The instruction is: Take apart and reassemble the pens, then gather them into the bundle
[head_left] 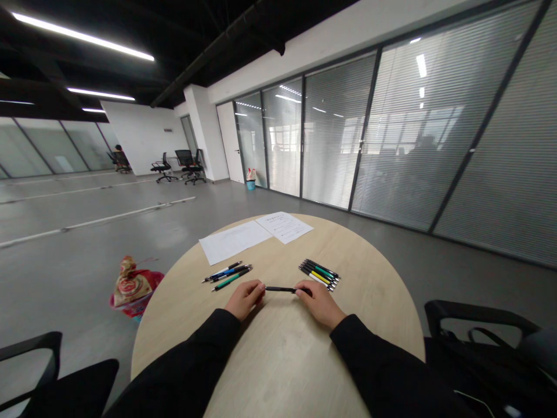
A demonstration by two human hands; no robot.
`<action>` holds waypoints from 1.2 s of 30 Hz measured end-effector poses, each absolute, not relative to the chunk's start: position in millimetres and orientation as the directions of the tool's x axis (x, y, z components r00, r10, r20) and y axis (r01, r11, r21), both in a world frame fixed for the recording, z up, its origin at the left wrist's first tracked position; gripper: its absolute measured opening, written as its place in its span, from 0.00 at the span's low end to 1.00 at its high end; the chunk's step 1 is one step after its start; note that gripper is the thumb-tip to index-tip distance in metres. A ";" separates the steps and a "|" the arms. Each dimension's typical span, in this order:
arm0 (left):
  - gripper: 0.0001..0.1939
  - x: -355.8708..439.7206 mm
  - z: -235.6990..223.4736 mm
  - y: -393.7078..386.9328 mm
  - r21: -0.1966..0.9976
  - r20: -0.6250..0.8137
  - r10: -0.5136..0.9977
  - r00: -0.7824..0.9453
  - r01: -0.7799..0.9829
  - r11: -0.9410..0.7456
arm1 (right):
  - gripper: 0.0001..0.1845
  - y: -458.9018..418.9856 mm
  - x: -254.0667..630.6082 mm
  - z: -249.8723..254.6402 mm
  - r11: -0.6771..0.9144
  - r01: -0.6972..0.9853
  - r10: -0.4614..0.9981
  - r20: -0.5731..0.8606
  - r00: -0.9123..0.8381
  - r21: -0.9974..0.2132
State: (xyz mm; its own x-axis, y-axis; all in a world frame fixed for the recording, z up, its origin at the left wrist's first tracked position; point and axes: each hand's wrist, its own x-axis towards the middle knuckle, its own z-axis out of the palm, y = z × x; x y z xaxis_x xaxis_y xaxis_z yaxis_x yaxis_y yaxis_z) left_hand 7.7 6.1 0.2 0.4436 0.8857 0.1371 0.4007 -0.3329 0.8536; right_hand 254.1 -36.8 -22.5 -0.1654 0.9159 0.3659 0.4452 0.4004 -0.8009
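Two hands at work: both out over the round wooden table, black sleeves reaching in from the near edge, and they meet on one black pen.
Black pen: it lies almost level between the hands, its dark middle bare to view, just nearer to us than the two pen groups.
Left hand: thumb and forefinger together, pinching the pen's left end; the other fingers curl in behind, and how they sit I cannot tell.
Right hand: thumb and fingers clamped on the pen's right end, covering part of it, with the wrist angled inward.
Left pens: a loose little bunch just beyond the left hand, slanting up to the right; green, blue, black and white all show.
Right pens: a tighter row, side by side just beyond the right hand, yellow and green bright among the black.
Papers: at the far edge, a pale sheet on the left meets a printed sheet on the right, its writing too small for me to read.
Floor: a red-and-tan bag stands left of the table.
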 end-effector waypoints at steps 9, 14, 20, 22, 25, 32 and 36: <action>0.26 7.0 -1.3 5.6 0.859 0.106 0.902 0.419 0.418 -0.295 | 0.09 -37.9 253.4 -21.0 0.404 0.441 0.914 0.372 -0.162 -0.801; 0.26 6.3 -2.6 5.8 0.855 0.088 0.908 0.410 0.437 -0.280 | 0.09 -37.3 253.5 -22.4 0.411 0.442 0.911 0.380 -0.163 -0.797; 0.27 8.6 -2.0 4.5 0.855 0.082 0.921 0.382 0.448 -0.262 | 0.09 -37.5 253.7 -21.8 0.416 0.440 0.909 0.381 -0.170 -0.796; 0.27 9.1 -1.1 4.0 0.853 0.077 0.921 0.381 0.453 -0.259 | 0.09 -37.6 253.6 -21.7 0.415 0.441 0.909 0.380 -0.169 -0.796; 0.27 9.3 0.2 3.3 0.851 0.074 0.922 0.381 0.457 -0.257 | 0.09 -37.3 253.4 -22.1 0.412 0.445 0.911 0.379 -0.165 -0.795; 0.28 8.9 0.3 2.7 0.857 0.051 0.929 0.367 0.462 -0.230 | 0.09 -37.8 253.9 -20.9 0.411 0.439 0.911 0.378 -0.166 -0.799; 0.28 9.2 0.8 2.5 0.860 0.068 0.927 0.368 0.449 -0.241 | 0.09 -38.5 254.0 -20.5 0.405 0.431 0.914 0.373 -0.161 -0.806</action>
State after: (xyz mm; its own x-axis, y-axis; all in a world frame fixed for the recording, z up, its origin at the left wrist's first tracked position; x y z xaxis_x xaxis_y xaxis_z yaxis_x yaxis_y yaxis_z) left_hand 9.2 2.5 0.8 0.3681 0.9273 0.0683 0.4488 -0.2415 0.8604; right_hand 254.0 -38.5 -20.5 -0.1611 0.9138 0.3729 0.4312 0.4050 -0.8062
